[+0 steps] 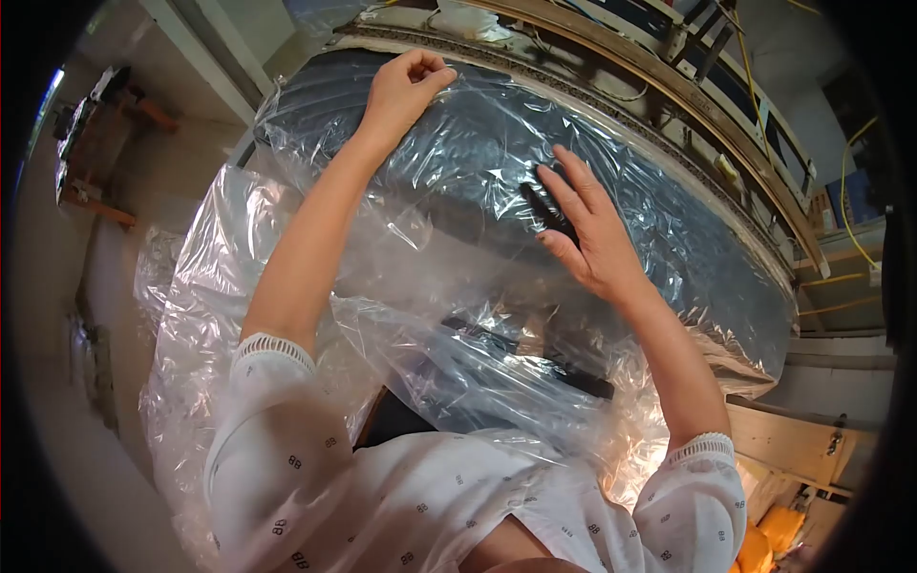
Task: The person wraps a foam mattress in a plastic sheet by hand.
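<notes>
A clear, glossy plastic sheet (411,229) lies wrinkled over dark fabric (468,124) and hangs down in folds toward my body. At the far left part of the fabric, my left hand (406,91) is closed in a pinch, thumb against fingers, on the plastic sheet near its far edge. To the right and nearer to me, my right hand (587,224) is open. Its fingers are spread just above or on the film; I cannot tell if they press on it. Reflections hide details of the fabric beneath.
Beyond the fabric runs a long machine bed (621,81) with a wooden rail, edging strip and wires. Yellow cords (845,210) hang at the right. Orange bags (778,530) lie at the lower right. A white post (205,48) stands at the far left.
</notes>
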A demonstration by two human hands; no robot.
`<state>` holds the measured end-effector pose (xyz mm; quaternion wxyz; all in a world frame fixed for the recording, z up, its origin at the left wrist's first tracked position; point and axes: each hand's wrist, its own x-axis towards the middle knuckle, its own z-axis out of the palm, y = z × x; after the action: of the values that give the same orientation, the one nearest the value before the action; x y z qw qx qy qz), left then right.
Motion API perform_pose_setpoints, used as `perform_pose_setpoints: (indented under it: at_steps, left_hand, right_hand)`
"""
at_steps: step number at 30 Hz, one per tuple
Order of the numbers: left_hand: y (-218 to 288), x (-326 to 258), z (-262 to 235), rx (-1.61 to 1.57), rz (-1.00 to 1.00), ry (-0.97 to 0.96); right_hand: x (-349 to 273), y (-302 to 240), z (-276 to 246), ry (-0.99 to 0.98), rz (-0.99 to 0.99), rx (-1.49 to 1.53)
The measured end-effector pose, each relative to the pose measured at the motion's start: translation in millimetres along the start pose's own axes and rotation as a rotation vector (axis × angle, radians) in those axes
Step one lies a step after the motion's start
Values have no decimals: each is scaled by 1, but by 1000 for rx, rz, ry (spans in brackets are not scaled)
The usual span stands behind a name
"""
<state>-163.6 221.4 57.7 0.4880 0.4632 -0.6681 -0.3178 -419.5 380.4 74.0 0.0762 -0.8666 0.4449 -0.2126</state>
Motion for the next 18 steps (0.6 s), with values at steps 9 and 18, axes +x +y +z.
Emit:
perform_pose_setpoints:
  at_steps: [9, 18]
  left_hand:
    - [28, -26, -38, 23, 149, 178]
    - [-61, -23, -165, 741, 65, 566]
  right_hand:
    - [26, -13, -28, -287, 351, 619]
    - [-16, 19, -66, -626, 707, 1058]
